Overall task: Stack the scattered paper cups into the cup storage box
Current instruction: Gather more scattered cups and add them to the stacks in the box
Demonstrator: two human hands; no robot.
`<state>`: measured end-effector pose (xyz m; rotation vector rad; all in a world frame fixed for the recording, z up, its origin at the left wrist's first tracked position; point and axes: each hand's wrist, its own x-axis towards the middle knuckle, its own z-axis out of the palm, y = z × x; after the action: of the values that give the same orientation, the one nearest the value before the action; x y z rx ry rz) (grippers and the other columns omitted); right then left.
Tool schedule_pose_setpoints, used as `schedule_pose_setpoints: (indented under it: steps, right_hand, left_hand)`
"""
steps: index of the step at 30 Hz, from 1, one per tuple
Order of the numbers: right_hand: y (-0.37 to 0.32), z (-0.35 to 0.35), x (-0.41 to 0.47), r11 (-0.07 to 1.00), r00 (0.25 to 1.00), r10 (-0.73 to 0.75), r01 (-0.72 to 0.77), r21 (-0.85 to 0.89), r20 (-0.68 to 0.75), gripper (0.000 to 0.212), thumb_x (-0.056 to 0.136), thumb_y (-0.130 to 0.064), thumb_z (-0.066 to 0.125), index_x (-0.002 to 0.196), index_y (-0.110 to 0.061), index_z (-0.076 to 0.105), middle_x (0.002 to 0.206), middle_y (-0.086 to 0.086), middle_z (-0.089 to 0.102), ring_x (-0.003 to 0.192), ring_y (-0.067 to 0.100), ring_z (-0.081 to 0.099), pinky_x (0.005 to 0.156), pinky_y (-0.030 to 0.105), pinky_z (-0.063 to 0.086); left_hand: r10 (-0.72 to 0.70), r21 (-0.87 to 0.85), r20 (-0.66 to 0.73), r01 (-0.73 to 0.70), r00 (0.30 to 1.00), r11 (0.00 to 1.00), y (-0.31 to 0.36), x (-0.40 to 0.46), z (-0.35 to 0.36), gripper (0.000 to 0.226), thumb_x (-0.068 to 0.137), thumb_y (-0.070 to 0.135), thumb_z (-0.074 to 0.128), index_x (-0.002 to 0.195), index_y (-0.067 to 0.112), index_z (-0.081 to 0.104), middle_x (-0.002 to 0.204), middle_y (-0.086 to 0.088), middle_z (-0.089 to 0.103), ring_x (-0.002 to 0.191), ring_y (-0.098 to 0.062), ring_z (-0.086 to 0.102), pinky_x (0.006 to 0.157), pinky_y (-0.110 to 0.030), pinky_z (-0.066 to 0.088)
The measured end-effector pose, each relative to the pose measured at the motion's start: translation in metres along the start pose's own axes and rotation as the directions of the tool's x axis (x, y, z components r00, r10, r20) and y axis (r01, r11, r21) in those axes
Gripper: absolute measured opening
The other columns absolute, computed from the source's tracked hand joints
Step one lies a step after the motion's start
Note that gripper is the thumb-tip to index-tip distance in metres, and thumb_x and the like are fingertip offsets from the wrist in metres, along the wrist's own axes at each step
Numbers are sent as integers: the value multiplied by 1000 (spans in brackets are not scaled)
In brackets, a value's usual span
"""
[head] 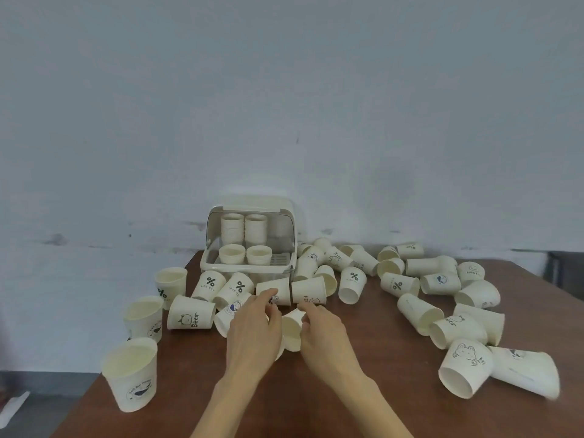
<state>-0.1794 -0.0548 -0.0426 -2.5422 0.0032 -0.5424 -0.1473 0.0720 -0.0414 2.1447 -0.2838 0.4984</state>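
While both hands reach forward over the brown wooden tabletop (pixel 316 406), a cream paper cup lying on its side (pixel 291 330) sits between them, its open mouth facing the camera. The left hand (pixel 252 330) curls its fingers around the cup's left flank, and the right hand (pixel 325 335) presses fingertips to its right rim, so the two together hold this one cup. Just beyond the hands lie more tipped cups, among them a cup printed with a percent sign (pixel 208 285) and one marked "Bear" (pixel 190 312). Farther back, against the pale wall (pixel 284 105), stands the white plastic cup storage box with its clear lid raised (pixel 249 241), holding stacked cups inside. Many loose cups are strewn to the right (pixel 442 298), and a few stand upright at the left edge (pixel 131 373).
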Motion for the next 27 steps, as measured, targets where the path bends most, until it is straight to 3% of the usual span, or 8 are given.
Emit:
schedule_pose_setpoints:
  steps: [7, 11, 14, 17, 22, 27]
  right_hand:
    - [9, 10, -4, 999, 999, 19, -18, -46, 29, 45, 92, -10, 38, 133, -23, 48, 115, 1, 56, 108, 22, 52, 85, 32, 41]
    - [18, 18, -8, 987, 998, -18, 28, -160, 60, 51, 90, -6, 38, 136, -27, 47, 111, 3, 54, 102, 23, 49, 79, 29, 38]
    - [23, 23, -7, 925, 991, -83, 117, -361, 108, 52, 88, -3, 39, 134, -25, 49, 110, 7, 52, 100, 26, 46, 79, 30, 33]
    - [28, 29, -3, 822, 974, -114, 202, -533, 194, 39, 87, -4, 41, 121, -17, 56, 110, 11, 52, 102, 30, 46, 83, 35, 34]
    - [32, 32, 7, 716, 959, -141, 271, -643, 247, 30, 89, -2, 40, 114, -9, 55, 107, 14, 58, 102, 33, 51, 84, 40, 37]
    - [32, 30, 12, 676, 958, -114, 268, -686, 262, 25, 86, -1, 50, 109, -8, 57, 104, 12, 63, 103, 31, 52, 83, 38, 37]
  left_hand:
    - [-45, 17, 14, 45, 999, 999, -14, -7, 6, 34, 96, 23, 44, 125, 32, 59, 94, 11, 62, 87, -11, 58, 79, -33, 48]
    - [-75, 38, -13, 75, 997, 996, -29, -17, 0, 33, 96, 21, 45, 124, 30, 60, 107, 10, 62, 92, -14, 59, 83, -37, 49]
    - [-83, 54, -8, 83, 997, 995, -37, -23, -3, 34, 96, 20, 45, 126, 29, 59, 110, 8, 61, 97, -17, 59, 85, -38, 49]
    - [-86, 71, -2, 86, 996, 994, -43, -26, -4, 34, 97, 20, 44, 126, 29, 59, 108, 8, 60, 96, -16, 58, 84, -37, 48]
    - [-68, 77, 17, 67, 998, 995, -45, -30, -4, 33, 97, 20, 44, 123, 31, 61, 102, 9, 57, 91, -17, 58, 82, -38, 48]
    - [-33, 87, 40, 29, 999, 996, -49, -32, 1, 27, 95, 19, 48, 104, 32, 70, 99, 15, 55, 88, -12, 59, 78, -34, 49]
